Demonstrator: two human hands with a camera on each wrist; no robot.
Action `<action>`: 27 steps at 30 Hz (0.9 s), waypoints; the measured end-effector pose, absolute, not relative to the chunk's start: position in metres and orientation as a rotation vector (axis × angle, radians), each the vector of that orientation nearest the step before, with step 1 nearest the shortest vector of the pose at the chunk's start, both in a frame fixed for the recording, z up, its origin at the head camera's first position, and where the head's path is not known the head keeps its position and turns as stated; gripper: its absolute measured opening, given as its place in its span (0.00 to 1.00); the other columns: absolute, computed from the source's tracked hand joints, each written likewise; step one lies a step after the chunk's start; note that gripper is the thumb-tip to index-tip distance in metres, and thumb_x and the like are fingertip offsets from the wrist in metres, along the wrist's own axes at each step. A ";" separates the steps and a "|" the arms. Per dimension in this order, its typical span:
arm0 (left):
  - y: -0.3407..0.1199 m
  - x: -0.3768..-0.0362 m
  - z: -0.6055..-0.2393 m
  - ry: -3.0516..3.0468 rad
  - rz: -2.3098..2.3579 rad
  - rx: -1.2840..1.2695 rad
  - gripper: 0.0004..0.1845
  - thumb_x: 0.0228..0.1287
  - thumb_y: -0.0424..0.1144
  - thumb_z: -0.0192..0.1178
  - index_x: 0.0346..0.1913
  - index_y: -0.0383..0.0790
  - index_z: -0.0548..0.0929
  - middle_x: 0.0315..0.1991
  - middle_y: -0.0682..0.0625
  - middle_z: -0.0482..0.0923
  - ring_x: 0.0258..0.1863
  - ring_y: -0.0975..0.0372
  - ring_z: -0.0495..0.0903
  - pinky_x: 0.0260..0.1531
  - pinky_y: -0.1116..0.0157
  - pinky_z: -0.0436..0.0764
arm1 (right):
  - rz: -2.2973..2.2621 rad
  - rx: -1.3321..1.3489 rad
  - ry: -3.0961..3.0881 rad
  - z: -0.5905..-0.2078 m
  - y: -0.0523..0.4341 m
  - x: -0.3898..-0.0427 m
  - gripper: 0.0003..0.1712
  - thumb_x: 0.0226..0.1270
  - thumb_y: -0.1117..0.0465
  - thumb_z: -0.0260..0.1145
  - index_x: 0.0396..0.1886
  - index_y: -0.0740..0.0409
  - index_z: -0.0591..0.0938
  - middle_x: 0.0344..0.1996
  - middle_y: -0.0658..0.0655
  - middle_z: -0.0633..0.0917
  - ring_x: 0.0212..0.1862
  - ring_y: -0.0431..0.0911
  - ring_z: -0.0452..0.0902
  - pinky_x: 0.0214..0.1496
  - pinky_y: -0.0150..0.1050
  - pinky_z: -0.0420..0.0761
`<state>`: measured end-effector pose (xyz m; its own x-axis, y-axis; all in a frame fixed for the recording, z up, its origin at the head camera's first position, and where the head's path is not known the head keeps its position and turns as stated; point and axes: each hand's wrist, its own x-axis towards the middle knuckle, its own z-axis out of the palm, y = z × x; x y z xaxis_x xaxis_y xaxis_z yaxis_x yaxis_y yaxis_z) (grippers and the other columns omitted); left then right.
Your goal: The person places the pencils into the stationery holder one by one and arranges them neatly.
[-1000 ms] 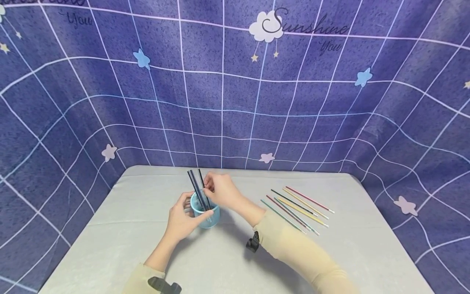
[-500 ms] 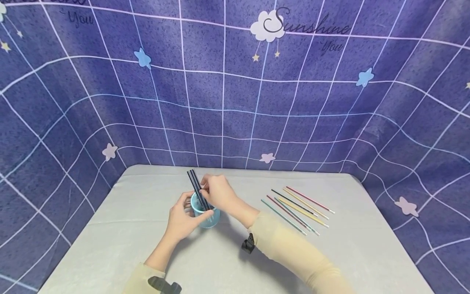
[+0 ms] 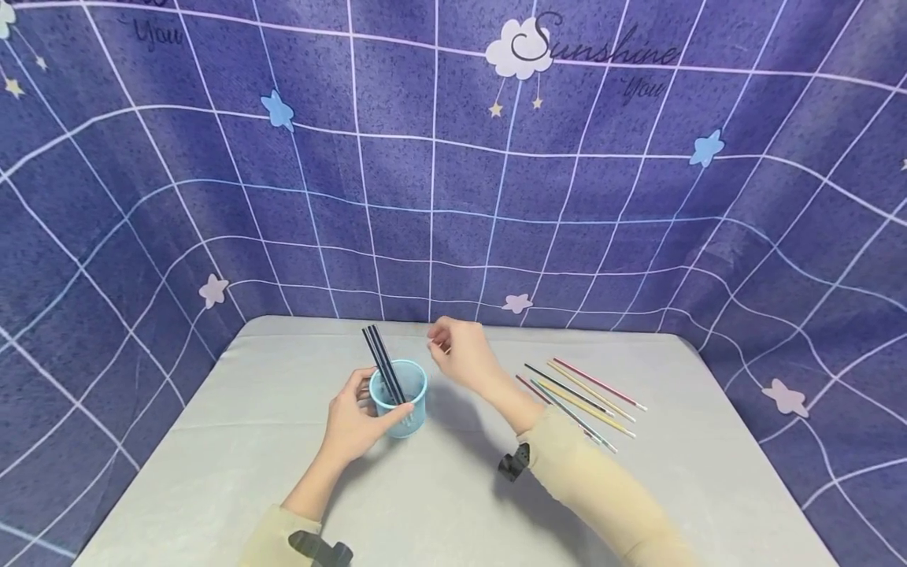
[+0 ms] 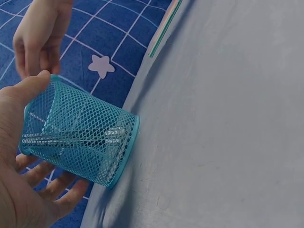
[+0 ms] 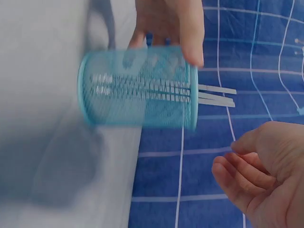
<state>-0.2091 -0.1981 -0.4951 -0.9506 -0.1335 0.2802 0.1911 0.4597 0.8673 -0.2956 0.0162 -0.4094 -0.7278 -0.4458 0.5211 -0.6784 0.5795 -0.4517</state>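
A light blue mesh cup (image 3: 399, 397) stands on the grey table (image 3: 212, 441), and my left hand (image 3: 352, 421) grips its side with thumb and fingers. Dark sticks (image 3: 381, 360) lean out of the cup toward the back left. In the left wrist view the mesh cup (image 4: 78, 135) sits in my left hand (image 4: 21, 161). My right hand (image 3: 459, 354) hovers just right of the cup, fingers loosely curled and holding nothing. The right wrist view shows the cup (image 5: 137, 88), the stick ends (image 5: 216, 95) and my empty right hand (image 5: 259, 164).
Several thin coloured sticks (image 3: 584, 398) lie fanned on the table right of my right forearm; their ends (image 4: 164, 26) show in the left wrist view. A purple grid-pattern cloth (image 3: 453, 173) walls in the back and both sides.
My right hand has let go of a dark stick, now in the cup, and has drawn back to the right and slightly up. The left hand keeps hold of the cup.
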 end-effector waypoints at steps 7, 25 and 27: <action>-0.202 -0.209 -0.497 -2.419 -1.472 -0.041 0.42 0.51 0.49 0.85 0.68 0.42 0.77 0.56 0.41 0.87 0.56 0.44 0.88 0.54 0.49 0.92 | 0.898 0.861 -2.472 -0.415 0.057 -0.304 0.03 0.67 0.69 0.71 0.39 0.62 0.87 0.30 0.55 0.92 0.31 0.45 0.89 0.37 0.35 0.91; -0.203 -0.209 -0.497 -2.380 -1.484 -0.073 0.41 0.50 0.47 0.86 0.66 0.42 0.78 0.55 0.42 0.88 0.54 0.45 0.89 0.53 0.50 0.92 | 0.690 0.710 -2.730 -0.453 0.143 -0.294 0.04 0.65 0.67 0.72 0.38 0.61 0.88 0.29 0.53 0.92 0.29 0.40 0.85 0.35 0.37 0.88; -0.202 -0.209 -0.497 -2.385 -1.496 -0.075 0.42 0.50 0.48 0.86 0.67 0.42 0.78 0.55 0.42 0.88 0.54 0.46 0.89 0.53 0.52 0.92 | 0.644 0.717 -2.732 -0.458 0.151 -0.291 0.03 0.64 0.68 0.73 0.37 0.61 0.89 0.28 0.54 0.92 0.28 0.40 0.84 0.33 0.37 0.87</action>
<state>-0.2092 -0.2016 -0.4974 -0.9463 -0.1259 0.2977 0.2133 0.4492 0.8676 -0.2914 0.1506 -0.4582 -0.8496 -0.4063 0.3363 -0.5138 0.7818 -0.3533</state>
